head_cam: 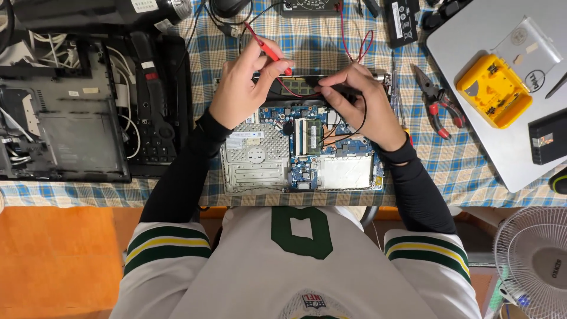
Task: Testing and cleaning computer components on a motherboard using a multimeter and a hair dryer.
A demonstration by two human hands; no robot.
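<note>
My left hand [239, 88] pinches red probe [269, 52], slanting down-right; right hand [360, 100] clamps black probe [339, 90], lying crosswise; tips converge above open laptop board [301, 147].

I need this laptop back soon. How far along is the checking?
Done: the opened laptop shows its bare circuit board. In hand: the left hand holds a red probe, the right hand a black probe, both at the top edge. Left: the bottom cover isn't back on.

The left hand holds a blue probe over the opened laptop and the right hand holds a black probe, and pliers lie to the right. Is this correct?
One detail is wrong: the probe in the left hand is red, not blue, as the head view shows. The right hand holds the black probe over the opened laptop, with pliers to the right.
</note>
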